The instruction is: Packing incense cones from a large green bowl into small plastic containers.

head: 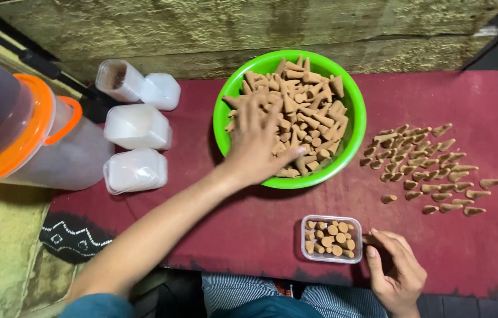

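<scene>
On dark red cloth [261, 229] over a low surface, against a rough wall: green plastic bowl [352, 97] heaped with tan cones [314, 112], small and tapered, lying every way; left hand [255, 144] reaching into bowl from the near left, palm down on the heap, fingers loosely spread and slightly curled among the cones, whether any cone is pinched cannot be told; forearm running back toward lower left, teal sleeve at the frame's bottom edge.

Near the front edge of the cloth, just below bowl: small clear box [331, 238], rectangular, lidless, packed with cones standing on end, round bases showing; right hand [396, 271] resting beside the box's right end, fingers bent and close together, thumb tip touching or nearly touching the box's corner, holding nothing visible.

Right of bowl, well apart from both hands: loose cones [426, 168] laid flat on the cloth in rough rows, tips pointing mostly right.

Left of bowl: three closed white boxes [137, 150] lying close together, one showing brown contents; further left, large clear jar [19, 126] with orange rim and handle, lying on its side.
</scene>
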